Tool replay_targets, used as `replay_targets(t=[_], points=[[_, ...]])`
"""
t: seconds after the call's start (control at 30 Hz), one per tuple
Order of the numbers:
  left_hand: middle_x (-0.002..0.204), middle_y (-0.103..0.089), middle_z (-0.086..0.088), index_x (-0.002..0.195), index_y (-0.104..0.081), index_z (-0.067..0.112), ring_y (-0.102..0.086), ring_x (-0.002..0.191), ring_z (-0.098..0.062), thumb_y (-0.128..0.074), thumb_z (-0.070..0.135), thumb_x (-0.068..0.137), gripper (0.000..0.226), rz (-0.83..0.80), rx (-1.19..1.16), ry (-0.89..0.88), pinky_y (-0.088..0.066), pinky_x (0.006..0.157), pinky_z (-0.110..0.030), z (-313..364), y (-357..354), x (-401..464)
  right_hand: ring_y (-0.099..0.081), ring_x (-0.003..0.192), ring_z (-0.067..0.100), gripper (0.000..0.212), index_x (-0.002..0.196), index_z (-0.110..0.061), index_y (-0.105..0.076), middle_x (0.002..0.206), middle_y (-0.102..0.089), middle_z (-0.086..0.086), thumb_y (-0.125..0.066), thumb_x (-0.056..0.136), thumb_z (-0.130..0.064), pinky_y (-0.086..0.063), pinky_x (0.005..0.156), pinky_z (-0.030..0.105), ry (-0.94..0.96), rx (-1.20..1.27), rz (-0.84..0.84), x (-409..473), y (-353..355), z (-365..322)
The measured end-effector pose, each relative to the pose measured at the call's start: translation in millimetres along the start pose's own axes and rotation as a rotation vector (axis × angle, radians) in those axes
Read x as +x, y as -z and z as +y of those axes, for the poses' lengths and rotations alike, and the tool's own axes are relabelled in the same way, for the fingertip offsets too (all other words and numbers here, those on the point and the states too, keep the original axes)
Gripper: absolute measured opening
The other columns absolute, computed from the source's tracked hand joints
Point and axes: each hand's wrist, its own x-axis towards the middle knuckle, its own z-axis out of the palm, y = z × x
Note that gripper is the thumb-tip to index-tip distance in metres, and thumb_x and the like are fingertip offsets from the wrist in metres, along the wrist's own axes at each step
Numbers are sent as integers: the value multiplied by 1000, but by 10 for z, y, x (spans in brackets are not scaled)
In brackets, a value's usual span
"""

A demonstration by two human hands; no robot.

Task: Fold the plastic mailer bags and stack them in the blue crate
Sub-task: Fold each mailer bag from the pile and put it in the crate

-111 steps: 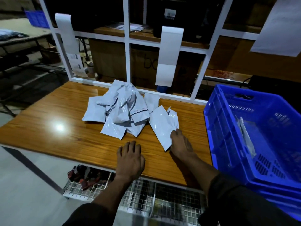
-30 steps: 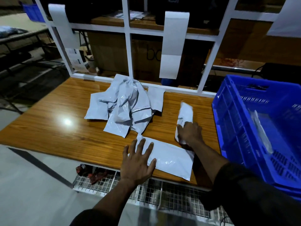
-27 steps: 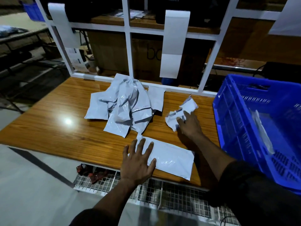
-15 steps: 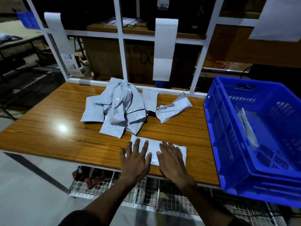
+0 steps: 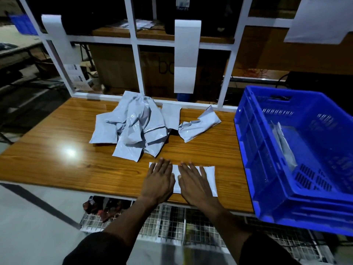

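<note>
head-worn view, looking down, close

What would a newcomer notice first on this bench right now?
Both hands, left hand and right hand, press flat on a mailer bag at the table's near edge. Behind them sits a crumpled pile of mailers; the blue crate stands at right.

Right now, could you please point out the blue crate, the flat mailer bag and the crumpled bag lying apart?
blue crate (image 5: 248, 150): head view, left wall.
flat mailer bag (image 5: 210, 173): head view, right end.
crumpled bag (image 5: 198, 127): head view, middle.
</note>
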Motion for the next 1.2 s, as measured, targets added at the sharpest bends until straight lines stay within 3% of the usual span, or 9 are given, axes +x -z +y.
replay_targets(t=[0.07,0.23,0.4,0.57,0.73,0.87,0.97,1.1,1.2], points=[[164,-30,-8,157,-34,8,-15,156,-23,-4,46,100,74,12,-23,9,-13,127,-47,17,-21,-23,-47,139,23,55,139,-19,-59,146,-56,-1,-23,101,-39,-20,115,51,1,-62,32,-6,-58,18],[166,-26,-8,159,-29,11,-13,156,-23,-8,46,102,70,10,-26,43,-7,126,-44,39,-98,-22,-40,143,24,56,145,-20,-51,151,-49,-2,-23,101,-40,-21,117,58,12,-146,23,31,-50,52],[167,-21,-8,161,-24,12,-12,156,-24,-8,46,101,71,-11,-35,41,-8,127,-45,52,-92,-3,-38,145,25,55,147,-21,-50,153,-47,-2,-24,102,-39,-26,116,59,16,-136,32,36,-69,65],[169,-9,-6,162,-15,13,-1,157,-23,1,49,97,76,-58,-25,42,4,125,-42,61,-60,-2,-34,147,24,56,148,-22,-48,156,-42,-2,-23,102,-40,-24,116,57,19,-106,33,36,-98,69],[169,-14,-7,162,-20,13,-7,157,-24,-1,49,96,77,-67,-26,52,0,124,-43,70,-52,13,-36,146,26,55,146,-23,-51,156,-44,-1,-24,101,-41,-22,115,56,17,-102,41,49,-120,75],[171,-2,-4,163,-8,18,5,157,-22,8,52,90,83,-127,-27,67,6,124,-40,86,-40,32,-38,145,26,56,145,-24,-52,156,-44,-1,-23,100,-41,-26,116,54,8,-96,35,36,-130,77],[171,1,-3,164,-6,20,8,157,-22,12,54,87,86,-131,-43,70,5,125,-41,99,6,30,-36,146,25,55,146,-25,-51,157,-41,-2,-23,101,-42,-19,116,52,5,-98,33,30,-119,80],[171,-1,-4,163,-12,26,6,157,-28,9,55,89,83,-139,-44,40,0,125,-45,107,24,5,-31,149,25,57,149,-26,-45,160,-37,-3,-18,101,-42,-24,118,54,-10,-104,1,7,-129,83],[165,-29,-13,154,-42,17,-15,155,-37,-12,48,100,69,-37,-180,24,-16,123,-50,72,8,-39,-16,153,25,66,155,-26,-34,166,-21,-3,-6,98,-43,-14,119,57,-19,-95,-39,10,-91,87]])
